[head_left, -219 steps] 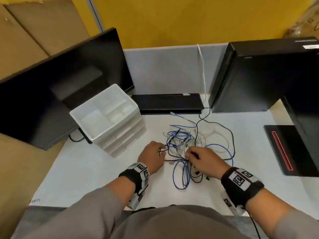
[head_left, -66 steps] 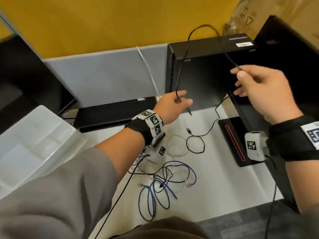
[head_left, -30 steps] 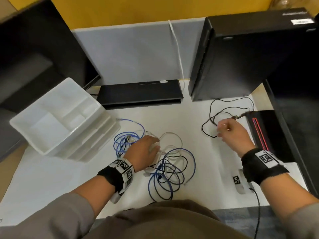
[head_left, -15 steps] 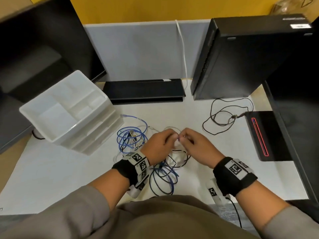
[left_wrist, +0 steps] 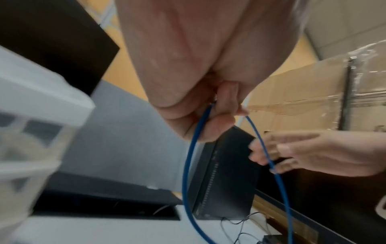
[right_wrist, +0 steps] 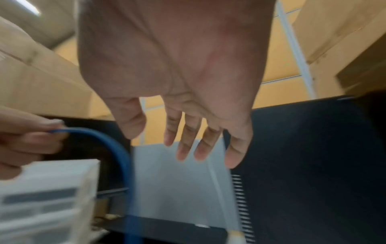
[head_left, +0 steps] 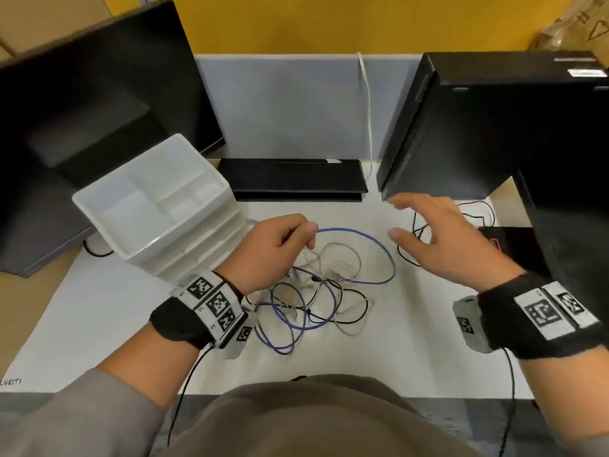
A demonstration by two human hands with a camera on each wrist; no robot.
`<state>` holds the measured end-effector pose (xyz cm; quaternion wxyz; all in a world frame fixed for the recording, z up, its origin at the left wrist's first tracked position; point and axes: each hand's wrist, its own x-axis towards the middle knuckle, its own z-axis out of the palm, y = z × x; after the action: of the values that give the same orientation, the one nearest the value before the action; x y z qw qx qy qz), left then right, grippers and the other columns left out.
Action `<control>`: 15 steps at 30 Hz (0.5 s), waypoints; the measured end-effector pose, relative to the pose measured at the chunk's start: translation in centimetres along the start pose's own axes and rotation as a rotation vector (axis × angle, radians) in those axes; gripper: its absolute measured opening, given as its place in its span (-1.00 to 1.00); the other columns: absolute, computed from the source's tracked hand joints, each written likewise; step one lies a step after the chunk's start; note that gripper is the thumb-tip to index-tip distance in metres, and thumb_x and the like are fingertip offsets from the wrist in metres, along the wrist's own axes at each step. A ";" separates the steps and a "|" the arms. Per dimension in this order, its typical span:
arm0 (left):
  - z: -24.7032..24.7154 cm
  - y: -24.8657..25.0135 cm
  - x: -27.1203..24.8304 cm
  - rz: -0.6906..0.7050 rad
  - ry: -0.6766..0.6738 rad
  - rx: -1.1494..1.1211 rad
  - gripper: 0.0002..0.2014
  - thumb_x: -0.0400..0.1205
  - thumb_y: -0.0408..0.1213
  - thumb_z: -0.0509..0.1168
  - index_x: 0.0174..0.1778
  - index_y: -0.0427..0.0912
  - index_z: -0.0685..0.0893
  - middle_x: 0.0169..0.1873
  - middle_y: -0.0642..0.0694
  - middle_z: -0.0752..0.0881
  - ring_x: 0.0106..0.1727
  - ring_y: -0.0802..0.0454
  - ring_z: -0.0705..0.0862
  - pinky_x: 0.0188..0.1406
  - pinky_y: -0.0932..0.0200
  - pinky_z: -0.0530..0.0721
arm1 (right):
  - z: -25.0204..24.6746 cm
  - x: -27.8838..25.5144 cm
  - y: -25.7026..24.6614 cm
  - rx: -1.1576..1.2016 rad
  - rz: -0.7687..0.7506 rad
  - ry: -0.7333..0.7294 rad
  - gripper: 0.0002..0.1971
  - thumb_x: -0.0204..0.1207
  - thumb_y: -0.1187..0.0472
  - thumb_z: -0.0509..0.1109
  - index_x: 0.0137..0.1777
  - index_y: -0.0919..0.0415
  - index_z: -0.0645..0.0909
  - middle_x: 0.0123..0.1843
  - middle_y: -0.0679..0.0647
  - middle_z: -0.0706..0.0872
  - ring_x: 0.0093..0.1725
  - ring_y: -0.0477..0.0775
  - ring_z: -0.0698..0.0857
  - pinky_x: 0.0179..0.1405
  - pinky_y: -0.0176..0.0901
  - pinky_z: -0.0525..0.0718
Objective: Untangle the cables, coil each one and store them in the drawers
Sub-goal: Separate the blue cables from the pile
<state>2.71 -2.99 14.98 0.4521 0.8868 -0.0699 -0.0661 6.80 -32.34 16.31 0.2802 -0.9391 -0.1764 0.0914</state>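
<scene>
Your left hand (head_left: 273,252) is the one on the job: its fingers and thumb are curled and pinched on the blue cable (head_left: 379,249), lifted above the white desk (head_left: 99,308). From that pinch the cable arcs out to your right, curves down past the tip of your right thumb, and swings back toward you into the tangle (head_left: 313,298) lying between your 2 wrists. So the free run of cable lies rightward and slightly below the left fingertips, with its long axis roughly across the desk. Your right hand (head_left: 451,239) hovers with fingers spread and relaxed, holding nothing; the left wrist view shows the blue strand crossing in front of those fingers, but whether it touches them you cannot tell. The right hand looks best placed to take the arc next, by closing toward the left. The blue cable looks thin, springy and smooth, holding a wide loop on its own; lower down it is interlaced with pale grey and black cables in loose overlapping rings, so expect it to drag its neighbours if pulled hard. A separate black cable (head_left: 461,212) lies apart, beyond your right hand. The white drawer unit (head_left: 158,206) stands just left of your left hand, its drawers seemingly shut.
</scene>
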 end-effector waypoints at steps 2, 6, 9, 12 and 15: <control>0.9 1.6 0.4 0.066 -0.046 0.019 -0.66 0.84 -0.05 0.20 -0.19 -0.05 0.72 -0.57 0.15 0.50 -0.50 0.20 0.45 -0.43 0.32 0.39 | 1.1 -0.2 -3.8 0.058 -0.119 -0.124 -0.49 0.68 -0.21 0.36 0.62 -0.27 0.46 0.44 -0.33 0.61 0.50 -0.23 0.46 0.47 -0.23 0.40; 1.0 2.5 0.8 0.128 -0.053 0.027 -0.66 0.84 -0.06 0.21 -0.24 0.03 0.69 -0.53 0.11 0.55 -0.44 0.17 0.49 -0.36 0.27 0.47 | 1.7 0.6 -6.1 0.088 -0.174 -0.174 -0.80 0.81 0.02 0.27 0.05 -0.12 0.73 -0.21 -0.12 0.74 -0.18 -0.15 0.65 -0.16 -0.22 0.54; -0.5 1.1 0.4 0.092 -0.030 0.038 -0.65 0.85 -0.04 0.18 -0.26 0.06 0.66 -0.52 0.10 0.54 -0.47 0.18 0.52 -0.35 0.16 0.56 | -1.3 1.1 -3.2 0.107 -0.043 0.017 -0.73 0.83 0.13 0.27 -0.10 -0.02 0.71 -0.32 -0.01 0.61 -0.30 0.01 0.58 -0.31 -0.22 0.49; -2.6 -1.6 -0.4 -0.004 -0.004 0.081 -0.64 0.84 0.00 0.16 -0.26 0.06 0.64 -0.36 -0.19 0.68 -0.33 -0.10 0.71 -0.21 -0.07 0.72 | -5.2 0.4 0.7 0.189 0.148 0.330 -0.78 0.76 0.14 0.28 -0.07 0.10 0.71 -0.25 0.07 0.65 -0.30 0.13 0.62 -0.23 -0.12 0.54; -3.9 -2.9 -1.2 -0.074 0.044 0.061 -0.65 0.84 -0.01 0.17 -0.24 0.02 0.65 -0.26 -0.28 0.71 -0.23 -0.08 0.78 -0.21 0.22 0.68 | -7.0 -0.6 3.5 0.172 0.260 0.421 -0.74 0.73 0.08 0.23 -0.08 0.10 0.72 -0.32 0.10 0.63 -0.33 0.17 0.60 -0.19 -0.05 0.53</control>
<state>2.41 2.01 15.01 0.4234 0.9034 -0.0291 -0.0612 9.07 -38.74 20.19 0.3756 -0.9250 0.0165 -0.0561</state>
